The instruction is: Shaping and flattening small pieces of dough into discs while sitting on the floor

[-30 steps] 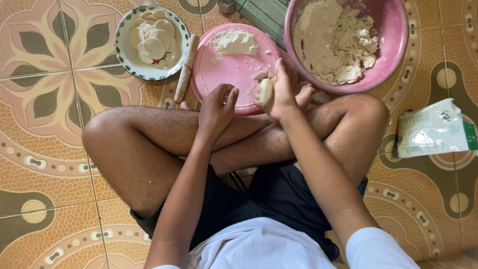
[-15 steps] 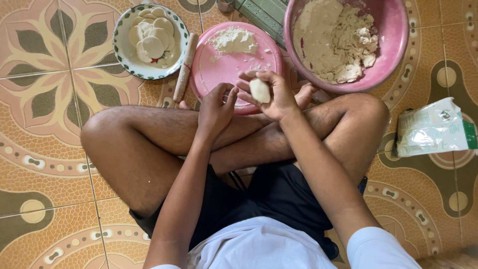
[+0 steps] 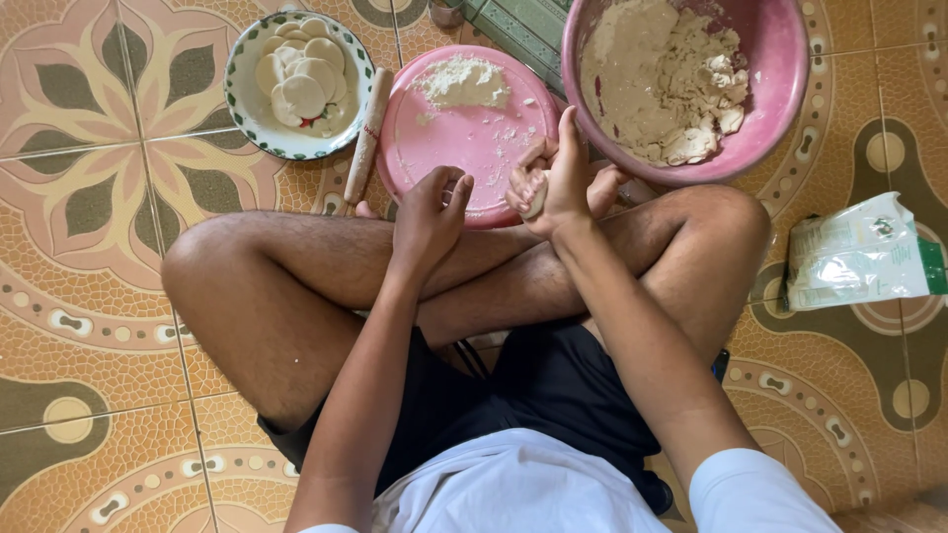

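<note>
Two bare hands work a dough lump over crossed legs on a tiled floor.
Right hand (image 3: 561, 183) cups the dough lump (image 3: 534, 193); left hand (image 3: 427, 212), loosely curled and empty, sits at its nine o'clock, above the pink board (image 3: 464, 138); dough bowl (image 3: 765, 109) at one o'clock.

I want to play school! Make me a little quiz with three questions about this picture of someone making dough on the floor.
1. True or false: the right hand holds a lump of dough.
2. What lies between the patterned bowl of flat dough rounds and the pink board?
A. a spoon
B. a wooden rolling pin
C. a cup
3. Fill the gap: the big pink basin holds a mass of ____.

Key
1. True; the left hand is beside it, fingers curled, holding nothing.
2. B
3. dough
</note>
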